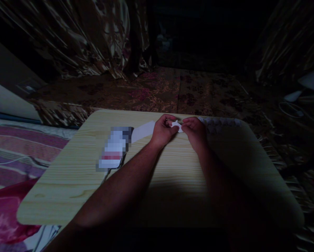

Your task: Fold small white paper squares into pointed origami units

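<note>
Near the far edge of the table, a small white piece of folded paper (176,125) with pointed corners is held between both hands. My left hand (163,130) pinches its left side between thumb and fingers. On its right side, my right hand (196,129) grips it with fingertips curled in. Just left of my left hand lies a flat sheet of white paper (143,131), partly covered by that hand. Several small pale folded paper pieces (220,121) sit in rows beyond my right hand, dim in the shadow.
The light wooden table (67,168) has rounded corners. On its left lies a phone (114,147) with a blurred screen and a cable. Striped bedding (22,147) is at the left, a patterned couch cover (151,89) behind, and a white lamp (313,79) at the right.
</note>
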Tool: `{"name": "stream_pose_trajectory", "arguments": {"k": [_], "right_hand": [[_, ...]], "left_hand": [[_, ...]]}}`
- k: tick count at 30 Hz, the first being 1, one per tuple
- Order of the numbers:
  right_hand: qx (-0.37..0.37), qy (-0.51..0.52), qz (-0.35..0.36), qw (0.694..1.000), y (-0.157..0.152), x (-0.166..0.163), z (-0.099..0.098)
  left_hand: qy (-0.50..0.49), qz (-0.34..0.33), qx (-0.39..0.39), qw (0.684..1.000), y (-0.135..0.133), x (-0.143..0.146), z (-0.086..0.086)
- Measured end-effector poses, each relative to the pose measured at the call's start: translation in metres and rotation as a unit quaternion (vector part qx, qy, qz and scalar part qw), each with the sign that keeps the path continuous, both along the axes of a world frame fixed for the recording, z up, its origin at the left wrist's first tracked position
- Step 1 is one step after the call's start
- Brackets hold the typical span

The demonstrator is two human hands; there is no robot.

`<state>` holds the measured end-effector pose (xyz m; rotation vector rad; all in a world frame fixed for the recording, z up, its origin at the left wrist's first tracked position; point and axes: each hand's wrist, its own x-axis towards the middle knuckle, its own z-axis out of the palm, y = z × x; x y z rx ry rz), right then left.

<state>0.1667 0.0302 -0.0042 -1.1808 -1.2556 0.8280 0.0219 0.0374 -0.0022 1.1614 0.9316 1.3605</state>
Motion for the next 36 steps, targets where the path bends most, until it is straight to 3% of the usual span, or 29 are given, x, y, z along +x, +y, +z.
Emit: {"name": "stream_pose_trajectory", "arguments": {"k": [28, 36], "right_hand": [[0.001, 0.006, 0.011, 1.000, -0.0024, -0.0016, -0.0004], [0.008, 0.021, 0.012, 1.000, -0.0032, -0.0024, 0.0014]], "left_hand": [[-0.013, -0.030, -0.025, 0.999, -0.0030, 0.0000, 0.0035], [0.020, -0.004, -0.004, 1.000, 0.0001, -0.0001, -0.0011]]}}
